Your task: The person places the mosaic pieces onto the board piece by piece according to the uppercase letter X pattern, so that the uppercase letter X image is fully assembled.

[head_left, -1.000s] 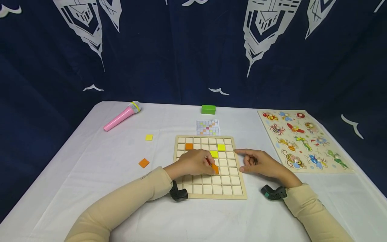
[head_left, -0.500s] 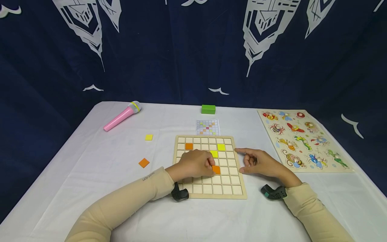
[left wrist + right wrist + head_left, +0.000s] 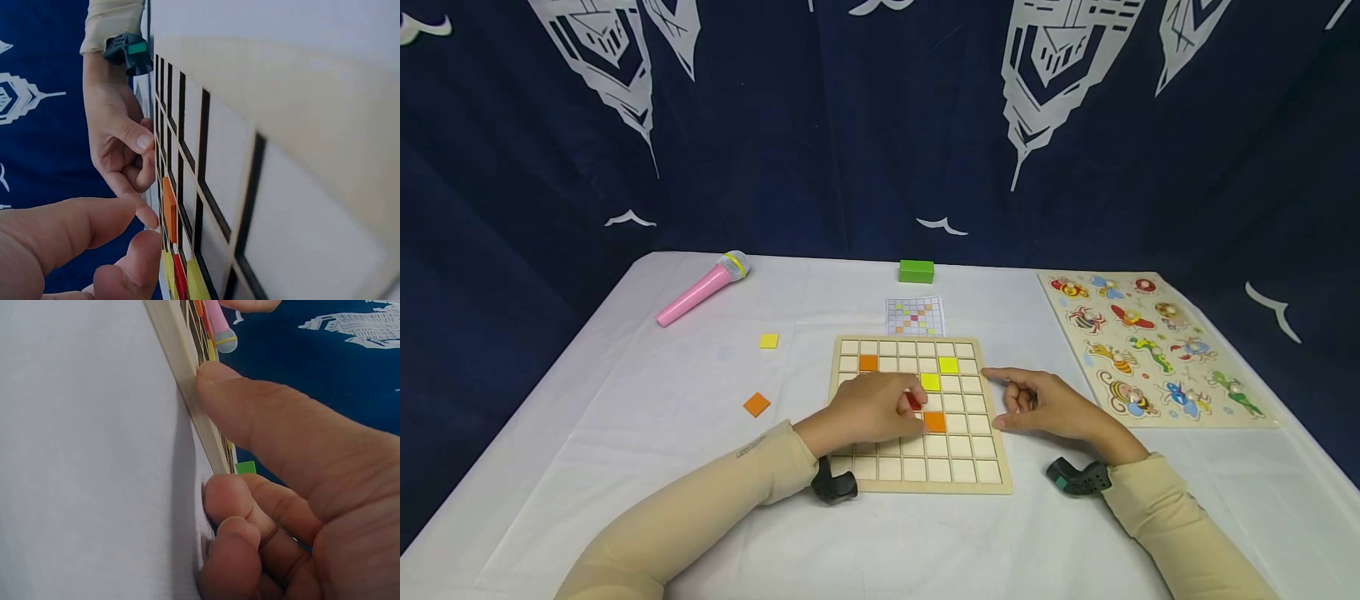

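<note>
A wooden grid board (image 3: 925,487) lies in the middle of the table. My left hand (image 3: 872,408) is over its left part, fingertips just beside an orange tile (image 3: 935,422) seated in a cell. In the left wrist view, thumb and fingers of the left hand (image 3: 81,234) stand apart with nothing between them. A red tile (image 3: 913,401) shows partly behind these fingers. Two yellow tiles (image 3: 930,382) and another orange tile (image 3: 868,362) sit in farther cells. At the board's right edge, my right hand (image 3: 1037,404) touches it with index finger and thumb, its other fingers curled.
Left of the board lie a loose yellow tile (image 3: 769,341) and a loose orange tile (image 3: 757,405). Behind it are a printed pattern card (image 3: 914,317) and a green block (image 3: 917,272). A pink toy microphone (image 3: 696,293) lies back left, an insect puzzle board (image 3: 1077,333) at right.
The left hand has let go of the orange tile, which was tilted in its fingers and now lies flat in a cell. That hand has drawn slightly left. The right hand stays put.
</note>
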A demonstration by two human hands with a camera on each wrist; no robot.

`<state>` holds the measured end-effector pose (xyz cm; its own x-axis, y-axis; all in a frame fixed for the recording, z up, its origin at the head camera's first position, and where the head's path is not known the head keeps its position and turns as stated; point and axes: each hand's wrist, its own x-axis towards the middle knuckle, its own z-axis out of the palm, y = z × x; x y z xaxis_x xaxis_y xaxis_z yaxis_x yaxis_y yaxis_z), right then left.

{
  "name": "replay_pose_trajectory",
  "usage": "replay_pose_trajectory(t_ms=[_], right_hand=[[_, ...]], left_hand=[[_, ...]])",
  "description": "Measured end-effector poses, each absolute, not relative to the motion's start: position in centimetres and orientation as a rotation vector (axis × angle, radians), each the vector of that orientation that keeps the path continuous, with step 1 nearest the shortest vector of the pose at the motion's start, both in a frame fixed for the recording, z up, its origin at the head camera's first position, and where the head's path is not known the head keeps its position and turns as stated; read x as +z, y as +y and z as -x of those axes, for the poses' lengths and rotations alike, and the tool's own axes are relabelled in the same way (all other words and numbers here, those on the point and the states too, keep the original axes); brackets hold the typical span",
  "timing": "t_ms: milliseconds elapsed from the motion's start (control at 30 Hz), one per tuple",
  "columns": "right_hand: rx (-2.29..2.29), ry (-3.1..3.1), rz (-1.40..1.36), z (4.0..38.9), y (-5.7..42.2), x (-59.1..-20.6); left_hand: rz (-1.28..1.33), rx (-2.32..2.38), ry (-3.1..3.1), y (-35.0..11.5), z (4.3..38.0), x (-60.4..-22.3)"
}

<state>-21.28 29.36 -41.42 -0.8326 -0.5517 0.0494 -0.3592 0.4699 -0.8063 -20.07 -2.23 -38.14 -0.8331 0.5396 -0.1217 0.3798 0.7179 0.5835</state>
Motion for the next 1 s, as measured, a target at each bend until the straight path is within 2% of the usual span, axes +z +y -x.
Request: replay_pose_trajectory(t_ms=[367,733,1000], right_hand=[[-1.302,2.499,0.813,21.3,29.3,-41.3],[-1.315,2.490,0.798,21.1,29.3,-41.4],[-1.303,2.499,0.798,21.1,29.3,-41.4]], left_hand=[[-0.886,0.946,2.655,-5.7,19.3,-37.8],[-0.955,1.090,2.488,-11.6,20.7,-36.6],[-0.799,1.174,2.527,-16.0,23.1,-37.4]])
